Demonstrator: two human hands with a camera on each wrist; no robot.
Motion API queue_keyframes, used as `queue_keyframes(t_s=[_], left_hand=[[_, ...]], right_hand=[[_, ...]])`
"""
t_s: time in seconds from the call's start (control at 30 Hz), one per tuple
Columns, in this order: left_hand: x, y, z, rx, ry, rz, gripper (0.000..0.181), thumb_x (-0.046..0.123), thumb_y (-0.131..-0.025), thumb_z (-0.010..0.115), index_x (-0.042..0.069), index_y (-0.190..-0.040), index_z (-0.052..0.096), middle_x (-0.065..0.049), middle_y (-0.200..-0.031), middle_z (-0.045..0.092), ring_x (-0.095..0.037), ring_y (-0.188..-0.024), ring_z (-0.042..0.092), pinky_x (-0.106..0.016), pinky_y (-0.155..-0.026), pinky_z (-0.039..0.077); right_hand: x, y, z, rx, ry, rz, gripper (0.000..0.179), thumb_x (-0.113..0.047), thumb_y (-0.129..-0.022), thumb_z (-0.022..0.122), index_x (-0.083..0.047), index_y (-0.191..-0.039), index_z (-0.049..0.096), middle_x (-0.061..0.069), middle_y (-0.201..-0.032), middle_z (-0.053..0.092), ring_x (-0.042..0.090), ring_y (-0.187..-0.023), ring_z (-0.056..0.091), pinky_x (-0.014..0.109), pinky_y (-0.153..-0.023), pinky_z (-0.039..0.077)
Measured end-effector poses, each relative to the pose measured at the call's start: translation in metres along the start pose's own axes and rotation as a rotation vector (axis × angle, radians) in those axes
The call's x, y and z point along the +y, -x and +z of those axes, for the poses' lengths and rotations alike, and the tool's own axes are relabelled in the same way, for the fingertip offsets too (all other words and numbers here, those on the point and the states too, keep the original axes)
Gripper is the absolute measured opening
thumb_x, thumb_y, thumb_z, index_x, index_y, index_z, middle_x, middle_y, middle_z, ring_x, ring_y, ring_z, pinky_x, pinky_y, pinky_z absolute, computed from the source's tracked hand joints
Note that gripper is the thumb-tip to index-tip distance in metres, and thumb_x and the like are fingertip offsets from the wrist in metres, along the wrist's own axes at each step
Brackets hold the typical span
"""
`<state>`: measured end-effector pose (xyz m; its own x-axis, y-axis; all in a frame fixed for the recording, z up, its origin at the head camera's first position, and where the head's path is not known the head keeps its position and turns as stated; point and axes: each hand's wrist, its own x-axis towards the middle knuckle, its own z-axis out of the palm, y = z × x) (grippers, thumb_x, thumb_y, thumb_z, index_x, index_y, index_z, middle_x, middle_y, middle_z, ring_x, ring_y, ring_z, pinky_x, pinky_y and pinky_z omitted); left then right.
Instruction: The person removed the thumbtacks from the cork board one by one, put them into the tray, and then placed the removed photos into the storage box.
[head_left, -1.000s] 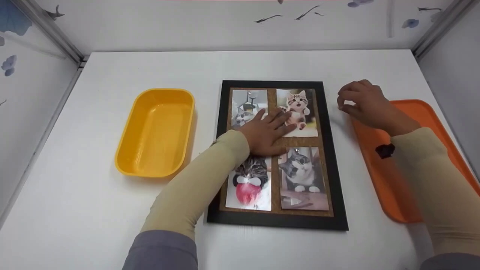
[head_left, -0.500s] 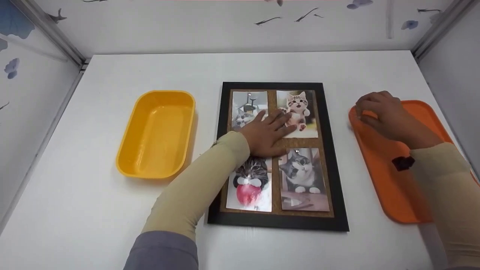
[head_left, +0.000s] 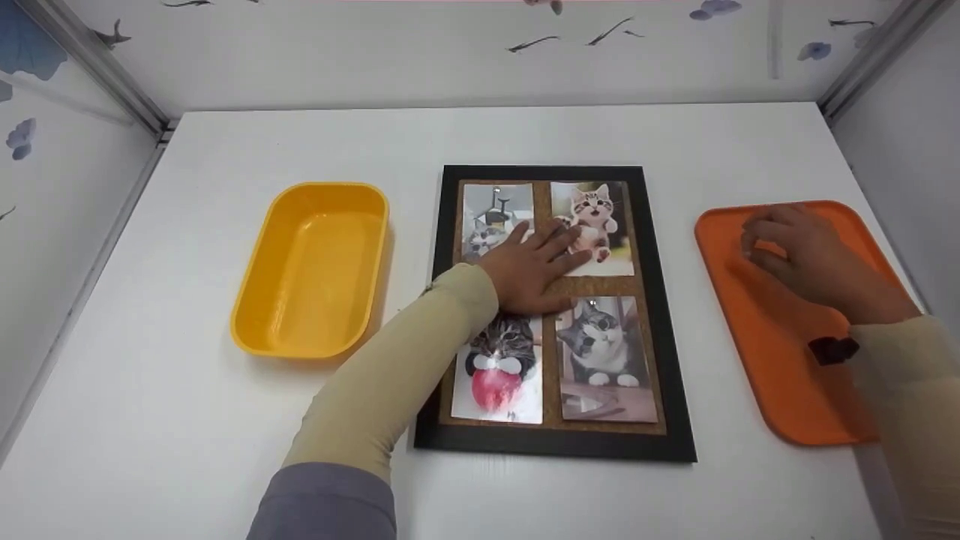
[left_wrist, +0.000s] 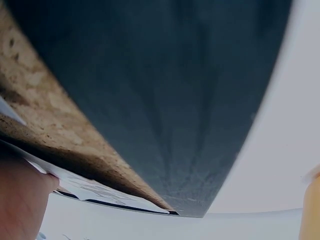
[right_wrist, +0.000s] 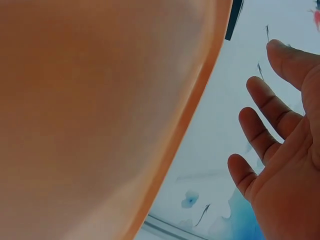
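Spread flat, a person's left hand (head_left: 529, 274) is resting across a black-framed rectangular cork board (head_left: 559, 442) on the white desk (head_left: 225, 450), partly hiding its glossy cat photos (head_left: 604, 375). The loosely curled right hand (head_left: 814, 251) is hovering over a flat orange plastic tray (head_left: 784, 405), whose lower right corner a beige sleeve (head_left: 911, 405) is covering. A deep yellow plastic tub (head_left: 322, 277) is standing left of the board.

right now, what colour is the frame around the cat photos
The frame is black, best seen from the head view.

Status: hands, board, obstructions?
Left hand spread on rectangular black-framed cork board. Right hand apparently empty above orange rectangular tray. Obstruction: left hand, partly covering cat photos.
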<state>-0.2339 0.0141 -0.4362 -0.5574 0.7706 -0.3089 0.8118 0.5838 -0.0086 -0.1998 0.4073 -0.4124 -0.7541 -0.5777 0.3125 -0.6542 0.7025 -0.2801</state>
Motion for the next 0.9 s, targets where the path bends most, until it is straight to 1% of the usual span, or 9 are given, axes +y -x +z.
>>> queue_keyframes(t_s=[0.17,0.4,0.53,0.7,0.9], left_hand=[[0.000,0.001,-0.001,0.007,0.011,0.000,0.076,0.072,-0.096,0.014,0.033,-0.159,-0.008,-0.001,-0.165,-0.015,-0.027,-0.150,-0.014,-0.053,-0.118,-0.003],[0.000,0.001,0.000,0.005,0.001,-0.002,0.077,0.072,-0.096,0.012,0.033,-0.158,-0.008,-0.001,-0.165,-0.015,-0.027,-0.150,-0.013,-0.053,-0.118,-0.002],[0.000,0.000,0.001,0.011,0.011,-0.003,0.076,0.073,-0.096,0.012,0.034,-0.158,-0.008,-0.001,-0.165,-0.015,-0.027,-0.150,-0.014,-0.053,-0.118,-0.003],[-0.001,0.001,0.001,0.008,0.012,0.003,0.076,0.073,-0.096,0.013,0.034,-0.158,-0.008,0.000,-0.165,-0.015,-0.027,-0.150,-0.014,-0.053,-0.119,-0.002],[-0.001,0.000,0.002,0.009,0.006,0.003,0.077,0.072,-0.096,0.012,0.033,-0.158,-0.009,-0.001,-0.165,-0.016,-0.027,-0.150,-0.014,-0.053,-0.119,-0.002]], right_hand=[[0.000,0.011,0.000,-0.030,0.004,0.077,0.035,0.015,-0.075,0.077,-0.014,-0.085,0.060,0.013,-0.106,0.061,0.036,-0.103,0.051,0.055,-0.082,0.035],[-0.001,0.018,0.000,-0.073,0.011,0.144,0.031,0.013,-0.077,0.076,-0.013,-0.087,0.063,0.013,-0.109,0.061,0.037,-0.106,0.049,0.057,-0.085,0.035],[0.000,0.021,-0.001,-0.092,0.006,0.178,0.028,0.011,-0.080,0.075,-0.014,-0.087,0.063,0.014,-0.110,0.061,0.039,-0.108,0.048,0.060,-0.084,0.034],[-0.002,0.022,-0.001,-0.120,0.001,0.173,0.031,0.013,-0.081,0.073,-0.016,-0.086,0.062,0.011,-0.107,0.061,0.038,-0.106,0.049,0.055,-0.084,0.035],[-0.005,0.022,-0.001,-0.201,0.014,0.231,0.026,0.009,-0.085,0.071,-0.016,-0.088,0.063,0.011,-0.107,0.061,0.037,-0.107,0.048,0.054,-0.084,0.036]])
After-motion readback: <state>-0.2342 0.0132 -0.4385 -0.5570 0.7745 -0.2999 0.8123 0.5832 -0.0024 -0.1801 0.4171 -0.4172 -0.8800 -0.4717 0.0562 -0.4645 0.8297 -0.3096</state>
